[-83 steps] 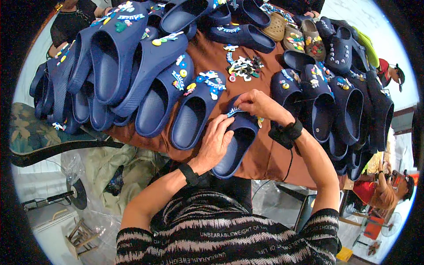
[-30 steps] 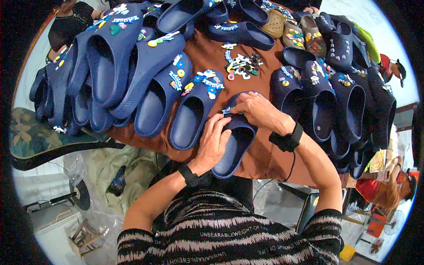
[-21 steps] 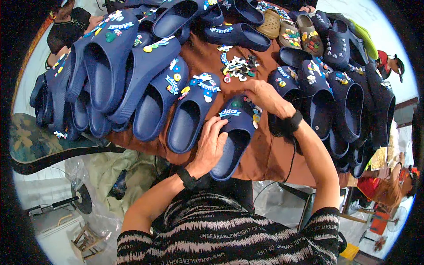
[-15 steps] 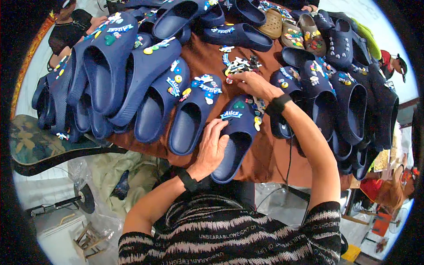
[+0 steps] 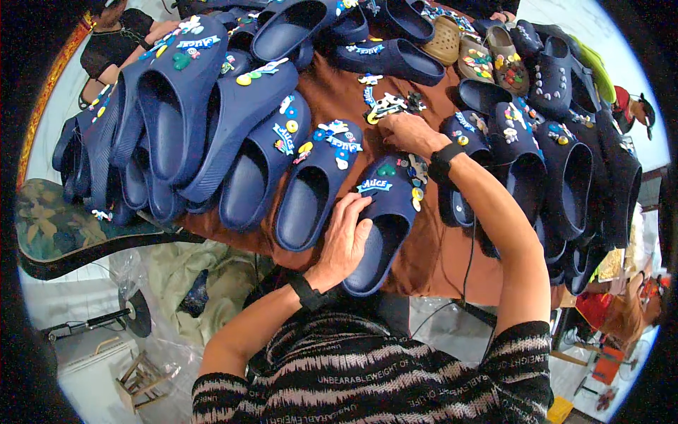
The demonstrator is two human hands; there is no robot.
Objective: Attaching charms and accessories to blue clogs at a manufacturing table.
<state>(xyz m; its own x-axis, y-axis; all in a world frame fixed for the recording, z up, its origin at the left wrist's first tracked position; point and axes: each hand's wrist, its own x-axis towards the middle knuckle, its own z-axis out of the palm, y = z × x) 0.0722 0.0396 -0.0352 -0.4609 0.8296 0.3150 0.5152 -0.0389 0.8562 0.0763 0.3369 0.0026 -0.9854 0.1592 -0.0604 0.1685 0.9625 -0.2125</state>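
Observation:
A navy slide slipper (image 5: 382,256) lies in front of me, with a green charm, a light-blue banner charm (image 5: 374,186) and several small colourful charms on its upper. My left hand (image 5: 340,244) holds it from the left, fingers over the side of the upper and thumb by the foot opening. Beyond the slipper, my right hand (image 5: 413,134) is at the near edge of a heap of loose shoe charms (image 5: 393,104), black, white and coloured. Its fingers are curled together pointing down; whatever is between the fingertips is hidden.
Navy slippers with charms, one of them here (image 5: 304,208), crowd the left and back of the brown cloth (image 5: 431,265). More dark clogs (image 5: 565,177) stack up on the right, near tan clogs (image 5: 474,59). A black cord (image 5: 469,265) hangs over the front edge. Other people are around the table.
My right hand has shifted slightly right along the charm heap, its fingers now more curled. My left hand stays on the slipper. The whole view has shifted a little.

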